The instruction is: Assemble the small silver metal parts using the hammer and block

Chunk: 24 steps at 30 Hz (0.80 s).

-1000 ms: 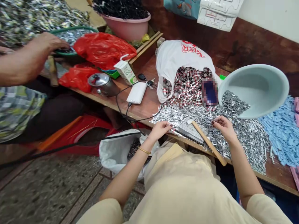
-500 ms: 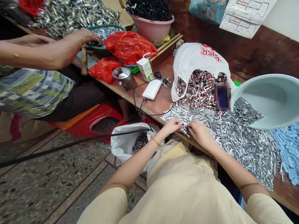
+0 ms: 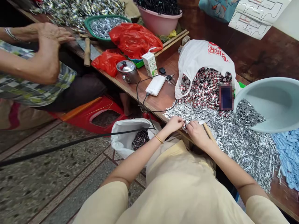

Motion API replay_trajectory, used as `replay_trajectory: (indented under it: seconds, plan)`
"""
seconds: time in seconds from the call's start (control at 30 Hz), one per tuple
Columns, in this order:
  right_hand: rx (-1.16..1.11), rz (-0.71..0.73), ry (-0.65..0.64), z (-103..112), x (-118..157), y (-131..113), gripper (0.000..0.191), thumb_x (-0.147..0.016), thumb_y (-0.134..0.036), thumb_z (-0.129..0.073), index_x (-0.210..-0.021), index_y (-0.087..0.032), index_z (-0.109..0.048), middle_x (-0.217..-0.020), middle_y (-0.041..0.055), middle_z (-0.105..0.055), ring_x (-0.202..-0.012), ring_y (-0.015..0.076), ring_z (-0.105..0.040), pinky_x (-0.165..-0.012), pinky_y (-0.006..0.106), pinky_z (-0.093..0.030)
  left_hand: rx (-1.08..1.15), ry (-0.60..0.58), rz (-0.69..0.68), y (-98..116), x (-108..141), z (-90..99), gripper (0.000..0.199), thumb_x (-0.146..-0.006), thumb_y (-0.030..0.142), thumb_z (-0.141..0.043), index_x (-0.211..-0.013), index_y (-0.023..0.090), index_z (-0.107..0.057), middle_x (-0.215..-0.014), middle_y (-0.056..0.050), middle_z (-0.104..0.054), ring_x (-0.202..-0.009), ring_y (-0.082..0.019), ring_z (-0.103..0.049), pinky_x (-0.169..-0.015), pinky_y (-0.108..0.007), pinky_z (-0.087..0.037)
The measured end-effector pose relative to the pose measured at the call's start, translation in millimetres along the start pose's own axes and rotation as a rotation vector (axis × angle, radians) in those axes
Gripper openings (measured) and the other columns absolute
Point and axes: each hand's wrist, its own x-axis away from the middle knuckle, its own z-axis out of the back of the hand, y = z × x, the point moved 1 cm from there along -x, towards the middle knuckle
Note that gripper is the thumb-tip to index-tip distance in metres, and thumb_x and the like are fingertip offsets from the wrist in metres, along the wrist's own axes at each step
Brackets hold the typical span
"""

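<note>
My left hand (image 3: pixel 175 123) is at the table's front edge, thumb and fingers pinched on something small, mostly hidden. Close beside it, my right hand (image 3: pixel 197 132) has curled fingers around a small piece that I cannot make out. A wooden handle (image 3: pixel 209 132) lies against the far side of my right hand, near a pale flat blade (image 3: pixel 203 121). Loose silver metal pieces (image 3: pixel 233 137) spread in a heap just beyond and right of both hands. Behind them, a white plastic bag (image 3: pixel 195 51) lies open, with red-banded metal parts (image 3: pixel 205 85) spilling out.
A grey-blue basin (image 3: pixel 277 102) tilts over the heap, beside light blue pieces (image 3: pixel 288 149). A power bank (image 3: pixel 155 85), keys (image 3: pixel 168 77), drink carton (image 3: pixel 149 64) and metal mug (image 3: pixel 128 72) stand left. Below hangs a white sack (image 3: pixel 121 140). A co-worker's hands (image 3: pixel 52 32) are at left.
The view has shifted slightly. The co-worker's hands have moved left, away from the green basin. A red-banded part seen under my fingers is now out of sight; the wooden handle now shows.
</note>
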Motion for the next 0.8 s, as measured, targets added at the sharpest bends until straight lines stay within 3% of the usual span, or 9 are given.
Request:
replay_trajectory:
  seconds: [0.33,0.63,0.7,0.8]
  plan:
    - [-0.073,0.103,-0.066,14.1,8.4,3.3,0.022,-0.098,-0.008,-0.046,-0.107,-0.013,-0.065,-0.106,0.0138,-0.065,-0.096,0.0265,-0.052,-0.085,0.037,-0.045,-0.092,0.036,-0.033,-1.4,-2.2,-0.4,0.021,-0.072,0.025,-0.05,-0.057,0.015,-0.061,-0.052,0.001,-0.054,-0.057,-0.013,-0.047,-0.054,-0.023,-0.032]
    - [-0.047,0.029,-0.056,15.2,9.9,-5.3,0.026,-0.095,-0.006,-0.048,-0.113,-0.013,-0.066,-0.112,0.0149,-0.065,-0.101,0.0284,-0.053,-0.089,0.04,-0.047,-0.026,-0.045,-0.062,-3.0,-0.8,2.2,0.019,-0.071,0.027,-0.054,-0.061,0.014,-0.062,-0.055,0.003,-0.052,-0.057,-0.011,-0.046,-0.055,-0.022,-0.032]
    - [-0.038,-0.049,0.019,21.8,26.1,0.6,0.029,-0.097,-0.012,-0.049,-0.122,-0.014,-0.062,-0.122,0.0167,-0.063,-0.105,0.029,-0.054,-0.09,0.041,-0.046,-0.032,-0.026,-0.06,-3.5,-0.7,2.2,0.019,-0.071,0.029,-0.057,-0.062,0.014,-0.063,-0.056,0.002,-0.054,-0.058,-0.012,-0.046,-0.055,-0.022,-0.032]
    - [0.026,-0.347,0.074,28.6,70.4,18.6,0.029,-0.097,-0.027,-0.054,-0.123,-0.013,-0.058,-0.118,0.0204,-0.063,-0.099,0.0306,-0.059,-0.082,0.04,-0.047,-0.017,-0.017,-0.046,-4.6,0.5,0.8,0.018,-0.071,0.03,-0.059,-0.065,0.015,-0.066,-0.059,0.001,-0.058,-0.06,-0.013,-0.05,-0.055,-0.022,-0.034]
